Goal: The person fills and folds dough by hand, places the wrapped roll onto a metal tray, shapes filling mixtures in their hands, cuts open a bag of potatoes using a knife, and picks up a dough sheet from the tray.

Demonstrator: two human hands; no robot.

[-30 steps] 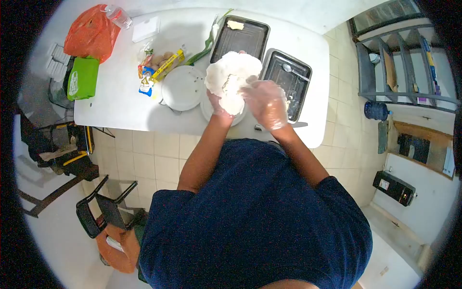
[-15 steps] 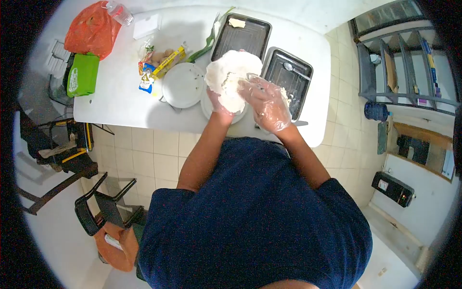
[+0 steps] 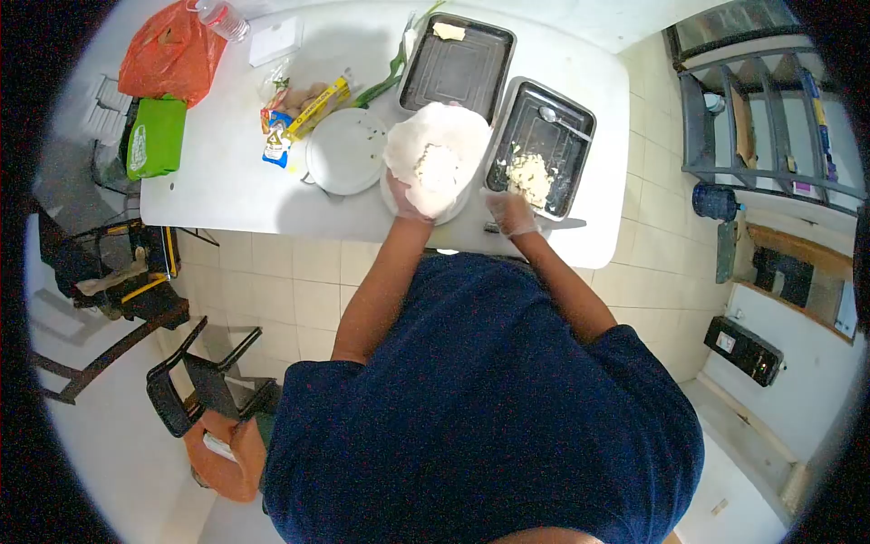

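My left hand (image 3: 408, 201), in a clear plastic glove, supports a round, floppy white sheet of dough (image 3: 458, 131). A crumbly pale filling (image 3: 437, 168) lies on the dough's lower middle. Beneath, the rim of a white plate (image 3: 460, 210) shows in part. My right hand (image 3: 513, 215), also gloved, is at the near left corner of a dark baking tray (image 3: 566, 154), beside a heap of chopped pale filling (image 3: 530, 179). Its fingers are too bunched and small to make out. A spoon (image 3: 564, 122) rests at the tray's far end.
Another dark tray (image 3: 453, 68) holds a pale piece (image 3: 449, 32). To the left are a white plate (image 3: 344, 154), a yellow glove box (image 3: 319, 107), a blue packet (image 3: 276, 150), green onions (image 3: 385, 83), a green bag (image 3: 156, 138) and a red bag (image 3: 172, 54). A knife (image 3: 566, 224) lies near the table edge.
My right hand has left the dough and moved right and down to the near corner of the tray, uncovering the heap there. My left hand still holds the dough, now slightly lower.
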